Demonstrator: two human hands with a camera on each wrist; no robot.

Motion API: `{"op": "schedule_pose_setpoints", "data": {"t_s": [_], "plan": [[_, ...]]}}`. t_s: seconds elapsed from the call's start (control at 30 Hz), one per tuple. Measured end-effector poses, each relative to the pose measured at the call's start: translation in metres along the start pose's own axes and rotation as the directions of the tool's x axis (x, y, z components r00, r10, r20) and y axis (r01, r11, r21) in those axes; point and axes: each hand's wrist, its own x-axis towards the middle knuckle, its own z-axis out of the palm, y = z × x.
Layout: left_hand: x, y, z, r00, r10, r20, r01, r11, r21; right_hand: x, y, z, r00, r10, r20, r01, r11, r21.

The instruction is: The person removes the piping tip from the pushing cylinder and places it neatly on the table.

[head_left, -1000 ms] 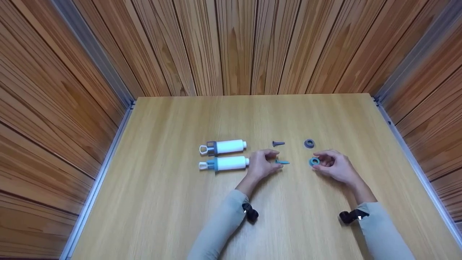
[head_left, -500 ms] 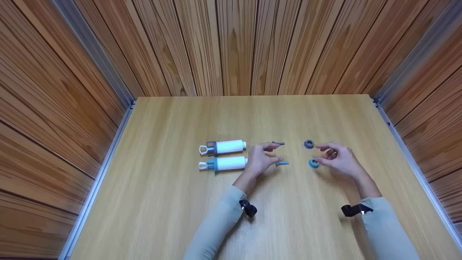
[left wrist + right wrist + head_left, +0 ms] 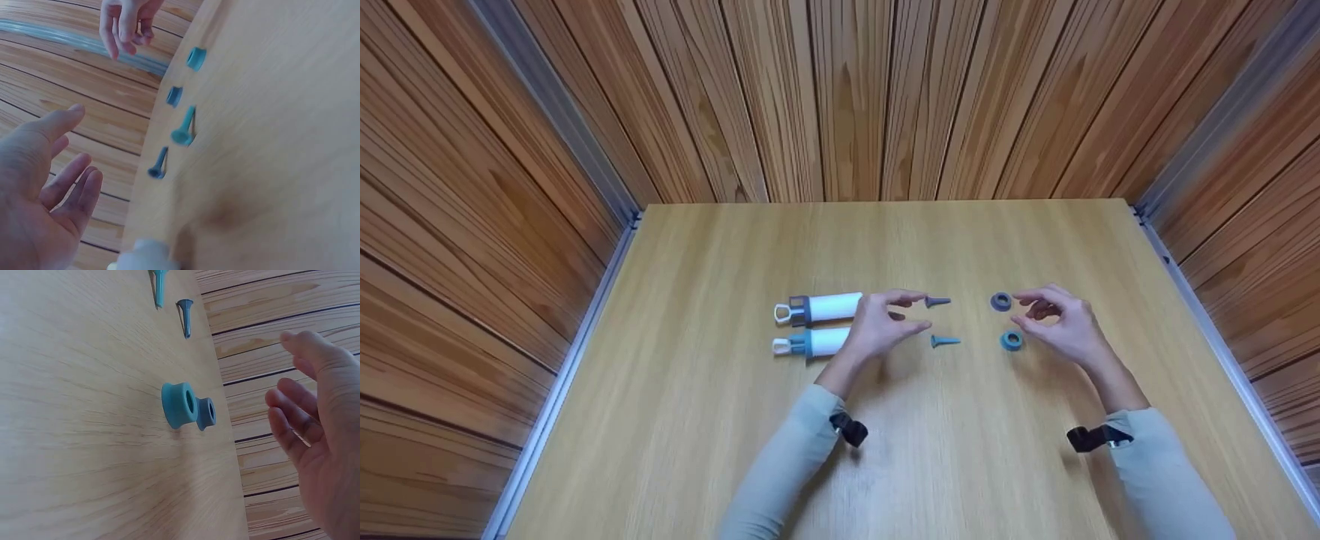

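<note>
My left hand [image 3: 877,326] is held above the table with thumb and fingers apart and nothing between them. Beneath it lie two white syringe-like tubes, one with a dark blue collar [image 3: 835,306] and one with a teal collar [image 3: 826,342]; the hand hides their right ends. Just right of its fingertips are a dark blue tapered nozzle [image 3: 938,301] and a teal tapered nozzle [image 3: 945,340]. My right hand [image 3: 1057,322], also holding nothing, hovers beside a dark blue ring [image 3: 1001,301] and a teal ring [image 3: 1012,340]. In the right wrist view the teal ring [image 3: 180,405] stands clear of the fingers.
The wooden table [image 3: 705,442] is bounded by plank walls [image 3: 847,97] at the back and both sides. Metal rails [image 3: 562,375] run along its side edges. A small black camera sits on each wrist.
My left hand has drawn back left from the nozzles and now covers the tubes' ends. My right hand has let go of the teal ring and moved slightly up and right.
</note>
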Motion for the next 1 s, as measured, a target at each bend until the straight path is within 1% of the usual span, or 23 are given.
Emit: {"op": "schedule_pose_setpoints", "data": {"t_s": [0.1, 0.2, 0.43, 0.57, 0.67, 0.8, 0.9, 1.0], "plan": [[-0.005, 0.000, -0.013, 1.000, 0.027, 0.009, -0.028, 0.999, 0.025, 0.001, -0.002, 0.001, 0.999, -0.031, -0.012, 0.031, 0.999, 0.016], [-0.009, -0.002, -0.027, 0.998, 0.054, 0.014, -0.055, 0.997, 0.049, 0.002, -0.004, 0.000, 0.999, -0.042, -0.010, 0.042, 0.999, 0.026], [-0.023, -0.005, -0.060, 0.998, 0.059, 0.032, -0.062, 0.992, 0.109, 0.002, -0.005, -0.005, 0.998, -0.056, 0.017, 0.055, 0.997, 0.058], [-0.031, -0.008, -0.081, 0.996, 0.078, 0.032, -0.082, 0.987, 0.138, 0.001, -0.006, -0.008, 0.999, -0.039, 0.038, 0.037, 0.998, 0.041], [-0.039, -0.010, -0.096, 0.998, 0.062, 0.010, -0.063, 0.988, 0.141, -0.002, -0.003, -0.010, 0.998, -0.020, 0.058, 0.019, 1.000, 0.021], [-0.050, -0.016, -0.119, 1.000, 0.007, 0.006, -0.007, 0.993, 0.117, -0.006, 0.002, -0.015, 0.995, -0.015, 0.098, 0.014, 1.000, 0.011], [-0.059, -0.021, -0.136, 0.999, -0.013, 0.029, 0.011, 0.995, 0.095, -0.009, 0.005, -0.020, 0.991, -0.013, 0.131, 0.011, 1.000, 0.019], [-0.066, -0.027, -0.152, 0.999, -0.007, 0.052, 0.002, 0.995, 0.096, -0.011, 0.006, -0.026, 0.988, -0.007, 0.155, 0.001, 0.999, 0.041]]}}
